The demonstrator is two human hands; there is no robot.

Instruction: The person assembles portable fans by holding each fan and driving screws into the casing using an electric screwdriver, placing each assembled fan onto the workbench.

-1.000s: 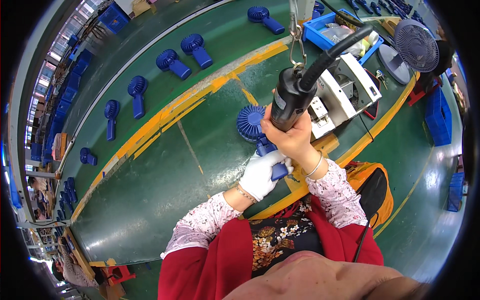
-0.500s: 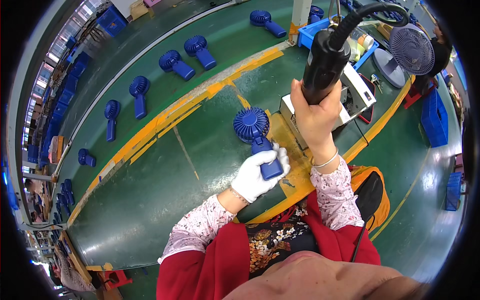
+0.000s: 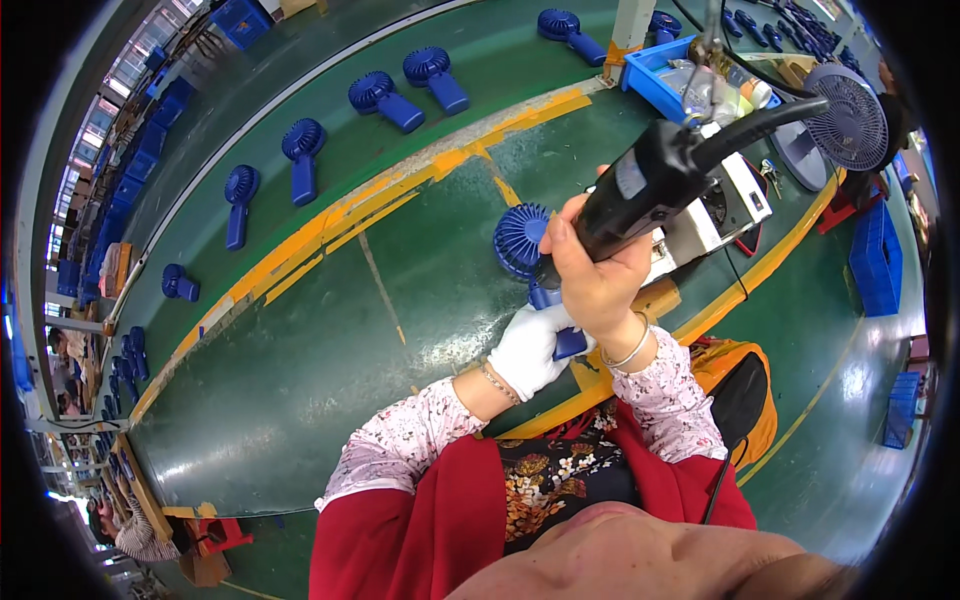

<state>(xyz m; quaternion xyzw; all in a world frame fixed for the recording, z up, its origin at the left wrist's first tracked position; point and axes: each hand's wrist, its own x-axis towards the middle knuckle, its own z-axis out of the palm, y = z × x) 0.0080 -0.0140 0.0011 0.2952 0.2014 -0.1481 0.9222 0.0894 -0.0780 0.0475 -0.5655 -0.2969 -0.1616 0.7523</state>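
A blue handheld fan point(image 3: 521, 240) lies in the grip of my left hand point(image 3: 533, 350), which wears a white glove and is closed round the fan's handle. My bare right hand point(image 3: 600, 275) is wrapped round a black electric screwdriver point(image 3: 640, 185) with a thick black cable at its upper end. The screwdriver is tilted, its lower end down over the fan's neck, just below the round head. My right hand covers part of the fan, so I cannot tell whether the tip touches it.
Several blue fans, one of them a handheld fan point(image 3: 303, 160), lie along a green belt beyond the taped bench edge. At the right stand a white metal box point(image 3: 745, 195), a blue tray point(image 3: 655, 85) of small items and a grey desk fan point(image 3: 845, 118). A post point(image 3: 628, 40) rises behind.
My right hand has brought the screwdriver down and left, tilting it over the fan. The left hand still holds the fan. The whole view has shifted slightly.
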